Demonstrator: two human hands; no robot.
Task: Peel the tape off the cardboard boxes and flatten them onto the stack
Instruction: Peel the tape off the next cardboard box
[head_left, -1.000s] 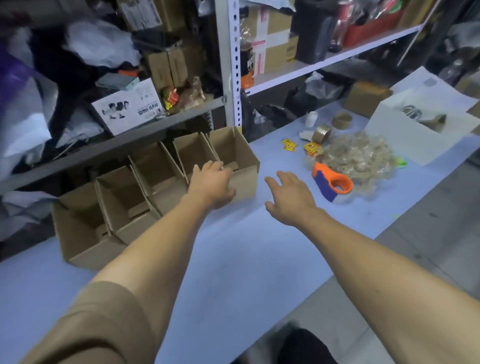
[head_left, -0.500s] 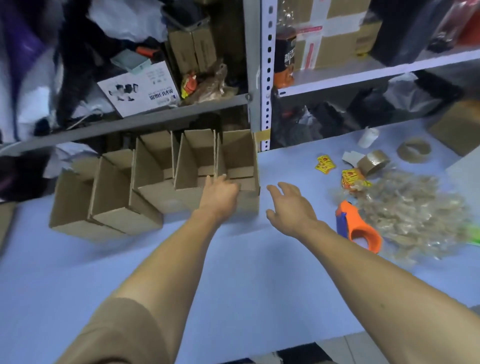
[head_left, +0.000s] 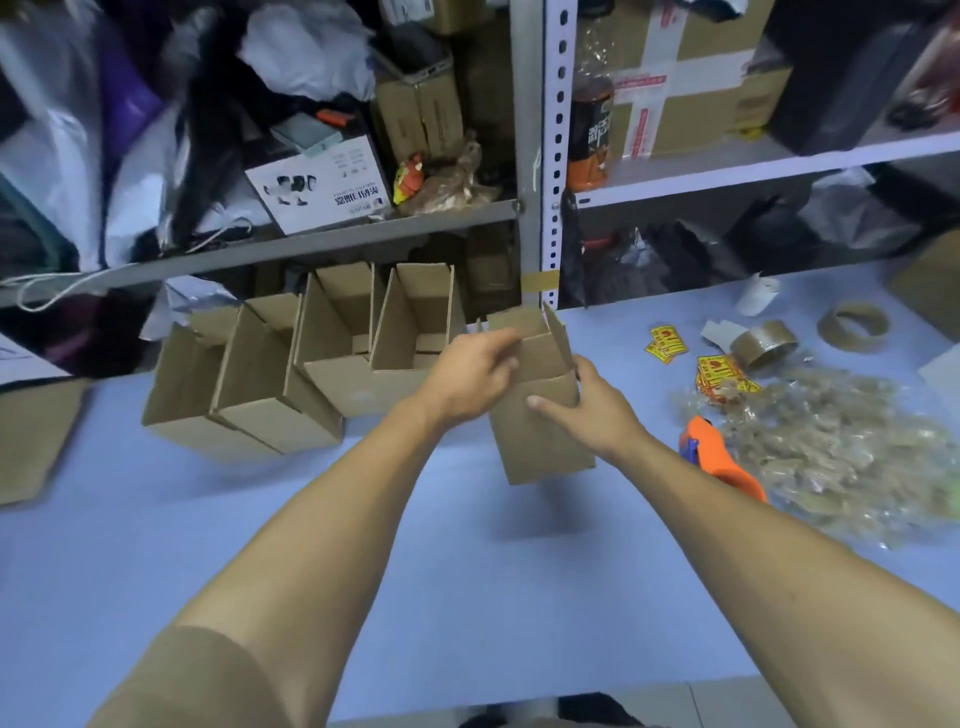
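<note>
Labels: white carton (head_left: 322, 192) on the shelf has Chinese print, upside down from here, not legible. Taped brown carton (head_left: 685, 78) upper right has red-printed white tape, text too small. Yellow-red stickers (head_left: 665, 344) on the surface, unreadable.

Both hands on one small cardboard box (head_left: 540, 410), open top, held above the blue surface (head_left: 260, 545), shadow under it. Left hand (head_left: 470, 379) grip: fingers curled over the box's near top edge, at the flap. Right hand (head_left: 592, 410) grip: thumb across the front face, fingers wrapped round the right side.

Row of open boxes (head_left: 291, 374) sits just left of it, against the shelf base. Flat cardboard (head_left: 31, 441) at the far left edge.

Right of the box: orange tape dispenser (head_left: 722, 462), pile of peeled tape (head_left: 841, 447), brown tape roll (head_left: 763, 343), empty tape core (head_left: 852, 327).
</note>
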